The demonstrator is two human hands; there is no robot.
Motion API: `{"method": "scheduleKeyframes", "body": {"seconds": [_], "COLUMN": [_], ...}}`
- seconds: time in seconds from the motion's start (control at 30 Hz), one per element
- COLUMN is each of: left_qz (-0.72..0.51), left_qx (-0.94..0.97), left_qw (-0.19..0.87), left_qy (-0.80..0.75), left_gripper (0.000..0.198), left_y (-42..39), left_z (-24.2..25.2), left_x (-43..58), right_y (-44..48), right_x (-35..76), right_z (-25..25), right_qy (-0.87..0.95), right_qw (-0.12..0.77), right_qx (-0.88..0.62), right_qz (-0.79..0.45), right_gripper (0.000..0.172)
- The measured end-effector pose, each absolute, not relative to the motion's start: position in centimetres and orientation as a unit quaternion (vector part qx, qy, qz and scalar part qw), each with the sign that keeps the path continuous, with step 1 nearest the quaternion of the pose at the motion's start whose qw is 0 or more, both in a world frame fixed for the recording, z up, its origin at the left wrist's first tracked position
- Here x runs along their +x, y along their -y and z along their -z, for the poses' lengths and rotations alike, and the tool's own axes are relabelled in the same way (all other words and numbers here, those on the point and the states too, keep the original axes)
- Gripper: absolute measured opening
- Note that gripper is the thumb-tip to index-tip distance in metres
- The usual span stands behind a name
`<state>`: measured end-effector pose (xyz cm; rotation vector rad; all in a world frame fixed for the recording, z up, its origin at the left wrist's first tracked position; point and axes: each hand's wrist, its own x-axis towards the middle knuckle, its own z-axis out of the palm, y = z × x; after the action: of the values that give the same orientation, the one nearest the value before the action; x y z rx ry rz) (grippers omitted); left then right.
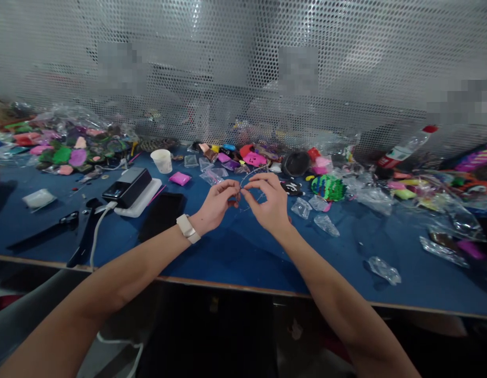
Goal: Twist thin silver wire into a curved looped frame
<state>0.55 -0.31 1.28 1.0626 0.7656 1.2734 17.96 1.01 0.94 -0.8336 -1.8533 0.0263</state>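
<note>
Both hands meet above the blue table [235, 247]: the left hand [218, 202] and the right hand [267, 202] pinch a thin wire [251, 173] (very fine, hard to see) that arcs toward 12 o'clock. The step looks like bending it; next needs a steady grip.

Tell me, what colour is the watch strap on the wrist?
White watch strap, on the left wrist, head view.

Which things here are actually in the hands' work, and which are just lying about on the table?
In hand:
left hand and right hand, fingertips pinched together on a thin wire that loops up between them.

Lying about:
white cup
black box on a white pad
pink packet
green striped piece
small clear bags
plastic bottle
blue table
</note>
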Motion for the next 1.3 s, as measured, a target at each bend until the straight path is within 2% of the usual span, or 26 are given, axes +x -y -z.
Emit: {"method": "scheduleKeyframes", "body": {"seconds": [0.6, 0.9, 1.17, 1.3], "left_qz": [-0.582, -0.591, -0.611, -0.614], "left_qx": [0.505, 0.533, 0.490, 0.481], "left_qw": [0.554, 0.519, 0.542, 0.547], "left_qy": [-0.315, -0.311, -0.304, -0.303], "left_gripper": [0.024, 0.023, 0.028, 0.029], "left_y": [-0.2, -0.8, -0.9, -0.8], "left_z": [-0.6, 0.3, 0.7, 0.7], "left_x": [0.4, 0.5, 0.9, 1.0], "right_y": [-1.0, -1.8, -1.7, -1.8], "right_x": [17.6, 18.3, 18.2, 18.3], "right_z": [-0.9, -0.9, -0.9, -0.9], "right_qy": [0.752, 0.769, 0.773, 0.778], "right_qw": [0.558, 0.531, 0.528, 0.521], "right_qx": [-0.328, -0.310, -0.321, -0.326], "right_qz": [-0.125, -0.177, -0.145, -0.133], "right_gripper": [0.003, 0.030, 0.022, 0.024]}}
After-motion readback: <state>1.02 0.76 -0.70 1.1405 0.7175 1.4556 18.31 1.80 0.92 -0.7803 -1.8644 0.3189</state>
